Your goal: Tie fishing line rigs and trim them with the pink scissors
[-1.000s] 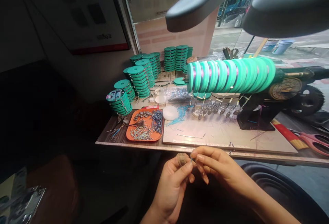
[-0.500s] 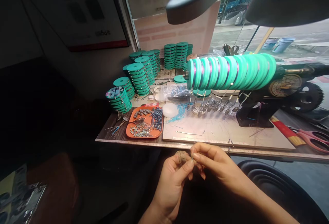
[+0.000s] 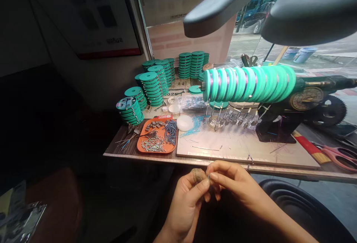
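My left hand [image 3: 187, 198] is closed in a pinch, thumb against the index finger, just off the bench's front edge. A brownish wrap [image 3: 198, 175] goes around that index finger. Close against it, my right hand [image 3: 231, 179] pinches with thumb and forefinger. A tiny bluish piece [image 3: 208, 176] shows between the fingertips of both hands, too small to name. Beyond the hands, a row of green spools [image 3: 248, 83] sits on the shaft of a winding machine [image 3: 279, 124]. Small weighted rigs [image 3: 245, 118] hang below the spools.
Left of the board [image 3: 200, 148] lies an orange tray [image 3: 141, 147] of small fishing parts. Stacks of green spools [image 3: 152, 86] stand behind it. A white round lid [image 3: 185, 123], pink-handled scissors [image 3: 338, 157] and a red-handled brush [image 3: 304, 142] lie on the bench. Lamp heads [image 3: 223, 8] hang overhead.
The view has tilted up slightly, so the bench sits a little lower. Both hands stay pinched together, with only a small shift of the right fingers.
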Demonstrator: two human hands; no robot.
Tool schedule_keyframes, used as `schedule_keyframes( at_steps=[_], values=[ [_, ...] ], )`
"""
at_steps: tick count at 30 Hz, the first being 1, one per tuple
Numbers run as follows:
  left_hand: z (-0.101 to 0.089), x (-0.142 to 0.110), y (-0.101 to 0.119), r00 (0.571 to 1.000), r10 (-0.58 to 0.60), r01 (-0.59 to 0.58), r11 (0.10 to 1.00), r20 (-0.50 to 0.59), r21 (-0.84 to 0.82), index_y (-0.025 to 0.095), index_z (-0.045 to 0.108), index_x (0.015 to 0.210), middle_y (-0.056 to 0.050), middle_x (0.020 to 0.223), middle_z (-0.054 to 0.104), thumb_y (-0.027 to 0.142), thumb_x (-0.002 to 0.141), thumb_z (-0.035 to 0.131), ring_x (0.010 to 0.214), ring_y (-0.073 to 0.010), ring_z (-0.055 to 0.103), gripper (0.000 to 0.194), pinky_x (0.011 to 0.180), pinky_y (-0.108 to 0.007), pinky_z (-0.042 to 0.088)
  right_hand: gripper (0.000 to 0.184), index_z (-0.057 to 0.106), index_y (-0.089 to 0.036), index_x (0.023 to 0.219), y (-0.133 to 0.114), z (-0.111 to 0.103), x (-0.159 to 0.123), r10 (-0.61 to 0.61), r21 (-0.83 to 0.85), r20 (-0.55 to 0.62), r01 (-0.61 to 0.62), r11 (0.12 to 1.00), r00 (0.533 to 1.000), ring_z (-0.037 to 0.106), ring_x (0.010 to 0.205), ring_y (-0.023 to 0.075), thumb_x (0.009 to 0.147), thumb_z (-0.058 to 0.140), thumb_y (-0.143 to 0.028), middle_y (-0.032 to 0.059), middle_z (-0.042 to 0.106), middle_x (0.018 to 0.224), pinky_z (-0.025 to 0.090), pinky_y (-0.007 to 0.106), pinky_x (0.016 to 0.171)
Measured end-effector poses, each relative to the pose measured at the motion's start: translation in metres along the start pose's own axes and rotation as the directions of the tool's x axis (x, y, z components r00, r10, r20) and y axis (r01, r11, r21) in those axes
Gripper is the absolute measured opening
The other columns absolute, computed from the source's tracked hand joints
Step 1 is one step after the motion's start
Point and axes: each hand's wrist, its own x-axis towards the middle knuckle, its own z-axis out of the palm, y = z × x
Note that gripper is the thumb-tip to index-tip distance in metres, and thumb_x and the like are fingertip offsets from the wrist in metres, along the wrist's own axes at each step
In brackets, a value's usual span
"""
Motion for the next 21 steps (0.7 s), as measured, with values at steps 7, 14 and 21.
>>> schedule_keyframes(
  at_steps=[7, 14, 21],
  values=[
    [0.0, 0.0, -0.001, 1.0, 0.021, -0.02, 0.998, -0.023, 0.055, 0.012, 0.055, 0.056, -0.004, 0.063, 0.059, 0.016, 0.08, 0.056, 0.066, -0.0127, 0.051, 0.024, 0.067, -0.025, 0.036, 0.024, 0.054, -0.015, 0.072, 0.004, 0.007, 0.002, 0.033, 0.122, -0.013, -0.031, 0.992, 0.999, 0.047, 0.047, 0.0057, 0.074, 0.065, -0.036, -0.0055, 0.047, 0.052, 0.031, 0.017, 0.045],
    [0.0, 0.002, 0.0, 1.0, 0.011, -0.011, 1.0, -0.022, 0.028, 0.012, 0.059, 0.058, -0.004, 0.062, 0.06, 0.015, 0.079, 0.055, 0.067, -0.0128, 0.052, 0.021, 0.066, -0.024, 0.037, 0.024, 0.052, -0.015, 0.073, 0.012, 0.005, 0.005, 0.052, 0.235, 0.049, -0.062, 0.97, 0.997, 0.048, 0.048, 0.0062, 0.075, 0.065, -0.035, -0.0051, 0.047, 0.054, 0.026, 0.018, 0.045],
    [-0.006, 0.005, 0.0, 0.992, 0.019, -0.009, 0.997, -0.121, 0.08, 0.012, 0.063, 0.059, 0.001, 0.061, 0.052, 0.024, 0.066, 0.07, 0.057, -0.0079, 0.044, 0.015, 0.054, -0.019, 0.037, 0.026, 0.051, -0.017, 0.076, -0.002, 0.011, -0.002, -0.057, -0.025, -0.019, 0.057, 0.998, 0.998, 0.044, 0.046, 0.0066, 0.076, 0.059, -0.041, -0.0038, 0.051, 0.055, 0.027, 0.018, 0.043]
  ],
)
